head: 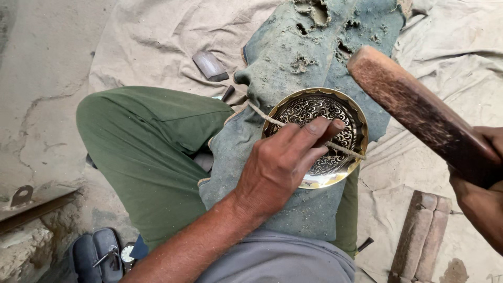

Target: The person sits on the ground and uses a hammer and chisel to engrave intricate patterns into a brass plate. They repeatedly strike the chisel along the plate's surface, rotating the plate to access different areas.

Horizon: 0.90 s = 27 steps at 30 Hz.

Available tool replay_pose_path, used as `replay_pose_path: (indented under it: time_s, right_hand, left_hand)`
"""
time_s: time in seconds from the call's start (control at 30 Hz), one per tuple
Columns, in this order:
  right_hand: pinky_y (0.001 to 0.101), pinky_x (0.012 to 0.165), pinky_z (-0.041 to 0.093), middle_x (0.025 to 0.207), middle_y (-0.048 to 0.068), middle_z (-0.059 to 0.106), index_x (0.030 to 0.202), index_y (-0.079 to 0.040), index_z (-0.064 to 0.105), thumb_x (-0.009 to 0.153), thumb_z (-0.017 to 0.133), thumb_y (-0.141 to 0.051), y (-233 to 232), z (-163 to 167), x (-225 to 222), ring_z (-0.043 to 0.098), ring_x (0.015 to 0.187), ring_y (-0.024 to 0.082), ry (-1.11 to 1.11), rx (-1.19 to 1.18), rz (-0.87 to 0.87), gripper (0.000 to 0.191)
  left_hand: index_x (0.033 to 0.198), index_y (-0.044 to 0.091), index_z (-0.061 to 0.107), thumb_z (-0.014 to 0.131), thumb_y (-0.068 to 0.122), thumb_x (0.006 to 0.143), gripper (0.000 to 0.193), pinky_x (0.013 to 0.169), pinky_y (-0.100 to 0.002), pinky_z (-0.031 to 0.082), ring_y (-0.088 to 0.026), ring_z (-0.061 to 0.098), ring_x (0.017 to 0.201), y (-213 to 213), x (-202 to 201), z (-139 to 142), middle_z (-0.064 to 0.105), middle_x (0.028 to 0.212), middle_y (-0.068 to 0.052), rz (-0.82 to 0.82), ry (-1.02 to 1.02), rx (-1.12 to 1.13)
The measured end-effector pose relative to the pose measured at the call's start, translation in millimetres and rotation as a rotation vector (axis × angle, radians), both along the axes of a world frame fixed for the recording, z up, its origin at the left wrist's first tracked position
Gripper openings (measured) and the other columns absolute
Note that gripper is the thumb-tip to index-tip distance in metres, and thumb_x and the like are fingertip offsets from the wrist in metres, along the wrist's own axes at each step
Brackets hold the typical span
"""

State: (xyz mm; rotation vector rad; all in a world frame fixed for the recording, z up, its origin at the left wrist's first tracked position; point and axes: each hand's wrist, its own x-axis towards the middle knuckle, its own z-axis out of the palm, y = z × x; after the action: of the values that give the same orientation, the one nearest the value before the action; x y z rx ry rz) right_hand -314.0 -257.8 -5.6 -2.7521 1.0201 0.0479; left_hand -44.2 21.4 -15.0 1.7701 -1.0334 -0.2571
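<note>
Two hands were at work in the head view, and both were full. The left hand [280, 165] pinched a short chisel [329, 131] between thumb and fingers, tip down on the brass plate [346, 107], near the plate's right-hand rim. That plate, round, scalloped at the edge and chased with dark scrollwork, lay on a dusty blue-grey cloth [293, 57] over the person's knee, with a cord [264, 115] drawn across its face and pinning it down. The right hand [479, 183] was wrapped tight around a wooden mallet [414, 107], which was raised over the plate's upper right edge, clear of the chisel.

To do this well, I'd judge, the chisel wanted to stand steady, fingers low on it, and the blows short and square on its head, so the tip did not skate across finished pattern.

Green trousers [146, 141] filled the left of the view. A dark block [209, 65] sat on the canvas sheet [157, 36] above the knee, and two wooden bars [422, 236] lay by the sheet's lower right corner.
</note>
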Motion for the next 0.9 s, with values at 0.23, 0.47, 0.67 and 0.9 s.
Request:
replay_pose_path:
  time_s: [0.23, 0.47, 0.67, 0.9]
  right_hand:
    - [0.0398, 0.061, 0.054, 0.091, 0.016, 0.074, 0.108, 0.002, 0.066, 0.103, 0.070, -0.010, -28.5, -25.4, -0.2, 0.066, 0.065, 0.030, 0.185, 0.223, -0.280, 0.013]
    - [0.0372, 0.055, 0.053, 0.086, 0.015, 0.068, 0.118, 0.001, 0.066, 0.095, 0.072, -0.013, -11.4, -11.0, 0.0, 0.065, 0.065, 0.025, 0.070, 0.167, -0.178, 0.028]
    - [0.0338, 0.062, 0.054, 0.087, 0.012, 0.069, 0.118, 0.000, 0.066, 0.091, 0.074, -0.009, -12.5, -8.4, 12.5, 0.066, 0.071, 0.021, 0.052, 0.150, -0.153, 0.029]
    - [0.0299, 0.069, 0.054, 0.088, 0.009, 0.069, 0.117, -0.002, 0.065, 0.087, 0.077, -0.004, 6.9, 6.6, 15.6, 0.067, 0.078, 0.017, 0.041, 0.118, -0.055, 0.033]
  left_hand:
    - [0.140, 0.012, 0.057, 0.077, 0.014, 0.096, 0.048, 0.061, -0.038, 0.058, -0.021, 0.063, 0.069, -2.1, -0.1, 4.2, 0.057, 0.084, -0.007, -0.013, -0.034, 0.041]
    - [0.138, 0.010, 0.057, 0.077, 0.013, 0.094, 0.048, 0.061, -0.039, 0.057, -0.022, 0.064, 0.070, -3.0, 1.3, 3.8, 0.059, 0.085, -0.008, -0.028, -0.037, 0.047]
    - [0.135, 0.011, 0.059, 0.077, 0.013, 0.093, 0.045, 0.066, -0.037, 0.059, -0.024, 0.071, 0.079, -2.3, 0.8, 1.7, 0.065, 0.093, -0.007, -0.013, 0.018, 0.031]
    - [0.135, 0.008, 0.061, 0.078, 0.011, 0.093, 0.046, 0.069, -0.036, 0.061, -0.023, 0.073, 0.083, 1.2, 3.9, 13.8, 0.071, 0.102, -0.009, -0.025, 0.043, 0.011]
